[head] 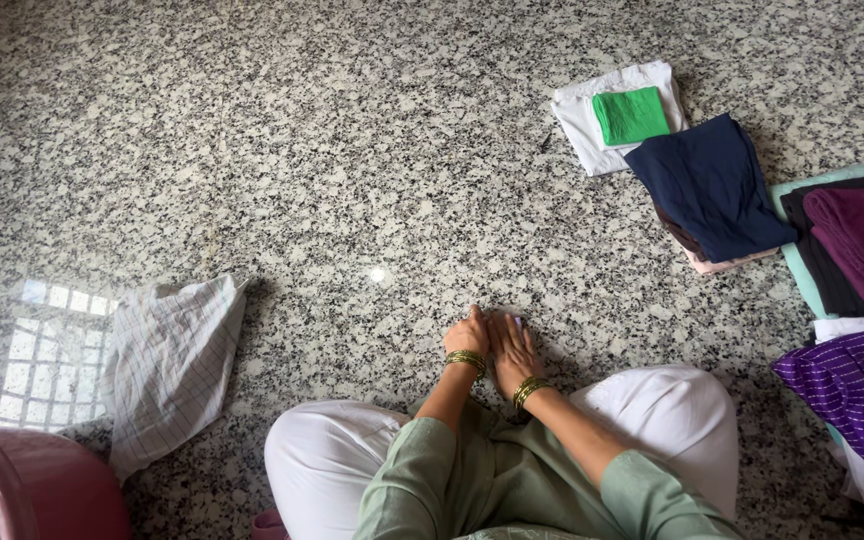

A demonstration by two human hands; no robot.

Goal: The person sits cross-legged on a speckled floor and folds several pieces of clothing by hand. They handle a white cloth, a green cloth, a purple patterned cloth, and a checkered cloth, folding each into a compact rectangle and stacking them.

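Left hand [467, 335] and right hand [512, 348] together, palms down.

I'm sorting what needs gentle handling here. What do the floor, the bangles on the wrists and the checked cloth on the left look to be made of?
Floor: polished speckled stone, likely granite; it mirrors a window. Bangles: gold-coloured metal by their shine, though the actual metal is unclear. Checked cloth: thin woven fabric, probably cotton, matte, with soft creases.

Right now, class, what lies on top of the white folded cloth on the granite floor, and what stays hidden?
A small green folded cloth lies on the white folded cloth, and the navy garment overlaps its lower right corner. Whatever is beneath the white cloth is covered and cannot be seen.
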